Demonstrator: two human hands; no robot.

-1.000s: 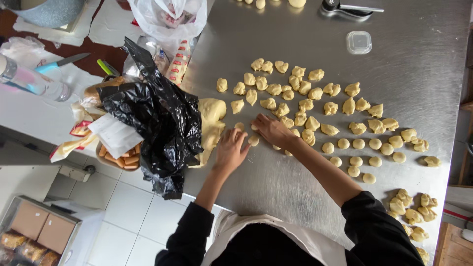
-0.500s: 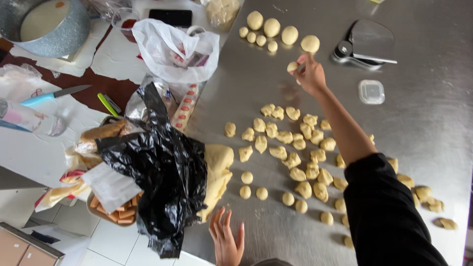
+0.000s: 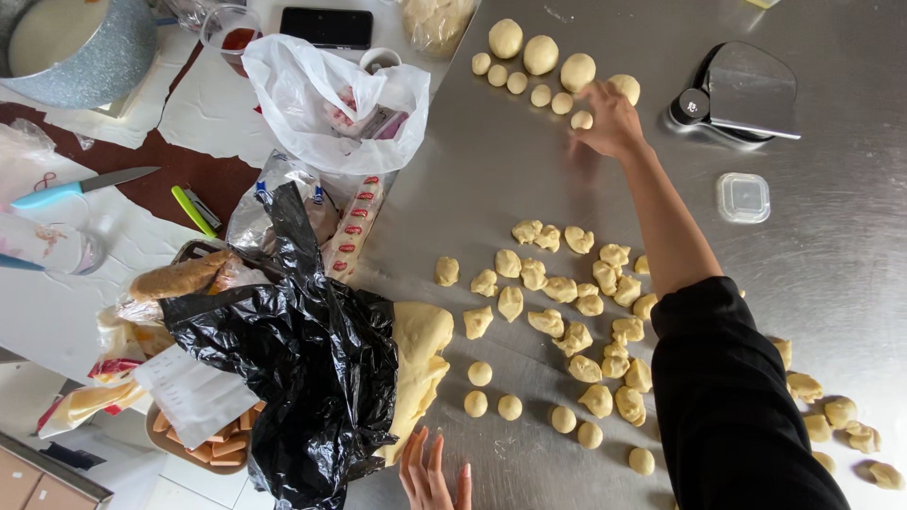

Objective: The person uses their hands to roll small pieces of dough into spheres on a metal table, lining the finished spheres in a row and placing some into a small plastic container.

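My right hand [image 3: 612, 118] reaches to the far side of the steel table [image 3: 831, 274]. Its fingertips pinch a small dough ball [image 3: 582, 120] that sits at the table surface. Just beyond it lies a cluster of round dough balls [image 3: 540, 55], some large and some small. My left hand [image 3: 432, 472] lies flat at the near edge with fingers apart and holds nothing. It is beside a big dough lump [image 3: 419, 364] that sticks out of a black plastic bag [image 3: 302, 368]. Several rough-cut dough pieces [image 3: 567, 302] and a few rolled balls [image 3: 496, 401] cover the middle.
A bench scraper [image 3: 746, 90] and a small clear lidded tub [image 3: 743, 196] lie right of my hand. On the left are a white plastic bag [image 3: 326, 104], a phone [image 3: 329, 26], a knife [image 3: 80, 187], a grey pot [image 3: 80, 42] and wrapped food packets [image 3: 354, 227].
My right hand went from the cut pieces near me out to the far cluster with a small ball and lowered it to the table. My left hand slid back to the near edge.
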